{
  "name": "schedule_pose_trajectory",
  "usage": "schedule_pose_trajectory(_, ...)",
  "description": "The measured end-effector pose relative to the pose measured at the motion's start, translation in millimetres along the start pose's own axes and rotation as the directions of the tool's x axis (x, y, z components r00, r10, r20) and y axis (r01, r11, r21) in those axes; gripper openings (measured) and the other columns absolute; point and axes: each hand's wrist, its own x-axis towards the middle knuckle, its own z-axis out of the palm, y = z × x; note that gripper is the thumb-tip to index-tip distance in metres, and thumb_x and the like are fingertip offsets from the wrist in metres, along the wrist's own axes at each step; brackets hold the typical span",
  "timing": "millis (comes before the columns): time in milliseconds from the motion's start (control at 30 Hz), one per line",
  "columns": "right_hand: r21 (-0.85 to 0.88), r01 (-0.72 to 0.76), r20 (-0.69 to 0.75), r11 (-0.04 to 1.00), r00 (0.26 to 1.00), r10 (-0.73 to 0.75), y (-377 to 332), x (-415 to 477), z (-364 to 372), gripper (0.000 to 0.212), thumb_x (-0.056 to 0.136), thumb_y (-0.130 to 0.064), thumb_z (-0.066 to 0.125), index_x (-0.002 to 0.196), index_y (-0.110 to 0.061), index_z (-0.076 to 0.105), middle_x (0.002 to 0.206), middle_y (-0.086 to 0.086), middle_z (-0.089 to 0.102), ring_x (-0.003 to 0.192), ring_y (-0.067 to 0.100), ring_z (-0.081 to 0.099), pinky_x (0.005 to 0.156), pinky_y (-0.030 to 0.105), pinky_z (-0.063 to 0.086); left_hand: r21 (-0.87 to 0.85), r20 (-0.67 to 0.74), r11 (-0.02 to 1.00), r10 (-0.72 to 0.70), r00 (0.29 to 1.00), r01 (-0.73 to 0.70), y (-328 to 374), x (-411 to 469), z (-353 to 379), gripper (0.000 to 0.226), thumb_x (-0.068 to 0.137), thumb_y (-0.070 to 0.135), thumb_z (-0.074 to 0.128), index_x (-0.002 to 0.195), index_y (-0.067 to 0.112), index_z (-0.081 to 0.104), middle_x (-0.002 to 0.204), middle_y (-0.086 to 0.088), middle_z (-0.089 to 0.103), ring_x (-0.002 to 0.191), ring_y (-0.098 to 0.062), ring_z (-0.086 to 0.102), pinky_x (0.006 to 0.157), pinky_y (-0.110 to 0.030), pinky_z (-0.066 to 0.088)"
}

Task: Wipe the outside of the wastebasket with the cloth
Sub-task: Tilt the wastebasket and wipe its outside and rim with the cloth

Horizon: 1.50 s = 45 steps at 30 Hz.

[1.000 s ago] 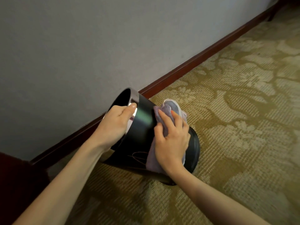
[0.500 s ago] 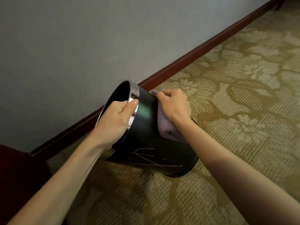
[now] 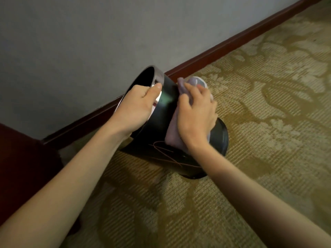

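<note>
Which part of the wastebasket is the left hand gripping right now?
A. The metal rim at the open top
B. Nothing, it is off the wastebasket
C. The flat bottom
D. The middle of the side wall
A: the left hand wraps over the shiny metal rim of the tilted wastebasket, fingers inside the opening, while the right hand presses the cloth on the side.

Glossy black wastebasket (image 3: 161, 122) w/ shiny metal rim, soft cloth (image 3: 172, 133), woven carpet (image 3: 268, 158), prob. wood baseboard (image 3: 232, 45).
</note>
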Motion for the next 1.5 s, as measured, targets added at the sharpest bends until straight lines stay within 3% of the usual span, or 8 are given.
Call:
schedule_pose_trajectory(100, -0.066, 0.133, -0.100, 0.989, 0.985, -0.139, 3.2, -34.8, 5.4, 0.039, 0.088, -0.031, 0.048, 0.126, -0.027, 0.058, 0.139, 0.000, 0.050, 0.130, 0.029, 0.039, 0.103, 0.051, 0.032, 0.011, -0.009, 1.000, -0.002, 1.000, 0.002, -1.2, 3.6, 0.8, 0.051, 0.100, 0.031, 0.043, 0.051, 0.021, 0.033, 0.038, 0.013, 0.034, 0.038, -0.002, 0.029, 0.039, -0.021, 0.024)
schedule_pose_trajectory(233, -0.093, 0.171, -0.091, 0.981, 0.980, -0.179, 7.4, -37.0, 4.8, 0.039, 0.088, -0.028, 0.050, 0.126, -0.025, 0.059, 0.135, 0.001, 0.052, 0.127, 0.029, 0.041, 0.099, 0.052, 0.034, -0.027, 0.007, 1.000, 0.017, 1.000, -0.017, -4.9, 0.1, 1.4, 0.041, 0.100, 0.030, 0.043, 0.063, 0.015, 0.053, 0.050, 0.010, 0.046, 0.045, -0.003, 0.040, 0.042, -0.019, 0.032)
schedule_pose_trajectory(367, -0.072, 0.158, -0.010, 0.985, 0.987, -0.159, 4.6, -21.5, -2.1, 0.038, 0.089, -0.027, 0.049, 0.125, -0.029, 0.059, 0.132, -0.004, 0.052, 0.121, 0.027, 0.042, 0.097, 0.049, 0.034, -0.027, -0.017, 0.996, 0.079, 0.997, -0.080, -3.0, -0.2, 4.9, 0.055, 0.100, 0.022, 0.044, 0.045, 0.022, 0.047, 0.036, 0.018, 0.041, 0.037, 0.006, 0.036, 0.039, -0.008, 0.027)
schedule_pose_trajectory(767, 0.019, -0.184, 0.348, 0.983, 0.923, 0.166, -18.8, 73.3, -13.5, 0.023, 0.086, -0.031, 0.055, 0.103, -0.025, 0.070, 0.120, 0.005, 0.066, 0.115, 0.028, 0.056, 0.102, 0.047, 0.041, -0.068, 0.093, 0.994, 0.095, 0.991, -0.089, -9.9, -9.1, 8.6, 0.054, 0.091, 0.050, 0.041, 0.080, 0.003, 0.065, 0.077, -0.016, 0.071, 0.072, -0.025, 0.069, 0.063, -0.039, 0.052)
schedule_pose_trajectory(900, 0.080, -0.248, 0.261, 0.965, 0.940, 0.220, -20.9, 64.5, -11.0, 0.024, 0.088, -0.036, 0.051, 0.103, -0.022, 0.063, 0.114, 0.002, 0.064, 0.108, 0.026, 0.057, 0.098, 0.046, 0.043, -0.136, 0.099, 0.989, 0.079, 0.992, -0.065, -7.0, -6.4, 5.9, 0.050, 0.099, 0.041, 0.037, 0.064, 0.022, 0.067, 0.057, 0.005, 0.067, 0.055, 0.002, 0.062, 0.049, -0.014, 0.045)
schedule_pose_trajectory(1133, 0.257, -0.117, 0.080, 0.959, 0.992, 0.100, -36.8, 18.4, -3.9, 0.028, 0.093, -0.024, 0.042, 0.098, -0.025, 0.069, 0.117, -0.005, 0.062, 0.115, 0.021, 0.052, 0.096, 0.041, 0.038, -0.103, -0.116, 0.995, -0.010, 0.993, -0.002, -5.6, 5.5, 8.6, 0.059, 0.100, 0.032, 0.039, 0.042, 0.030, 0.049, 0.035, 0.016, 0.038, 0.036, 0.004, 0.032, 0.035, -0.012, 0.026)
schedule_pose_trajectory(1367, 0.096, 0.180, 0.033, 0.979, 0.982, -0.184, -25.2, -28.7, 4.6, 0.042, 0.095, -0.030, 0.036, 0.134, -0.022, 0.052, 0.152, 0.003, 0.035, 0.142, 0.027, 0.024, 0.115, 0.049, 0.020, -0.028, -0.085, 0.995, -0.102, 0.991, 0.100, 0.4, 24.9, 3.4, 0.050, 0.094, 0.037, 0.041, 0.055, 0.014, 0.061, 0.051, 0.008, 0.056, 0.052, -0.007, 0.047, 0.056, -0.035, 0.039)
schedule_pose_trajectory(1500, 0.039, 0.194, 0.029, 0.980, 0.980, -0.195, -23.2, -26.9, 5.3, 0.041, 0.094, -0.028, 0.040, 0.133, -0.025, 0.053, 0.149, 0.003, 0.039, 0.139, 0.028, 0.029, 0.107, 0.053, 0.028, 0.049, -0.127, 0.997, -0.044, 0.991, 0.051, -0.3, 22.8, 6.3, 0.051, 0.097, 0.033, 0.041, 0.053, 0.013, 0.056, 0.042, 0.011, 0.056, 0.040, 0.004, 0.044, 0.044, -0.019, 0.034)
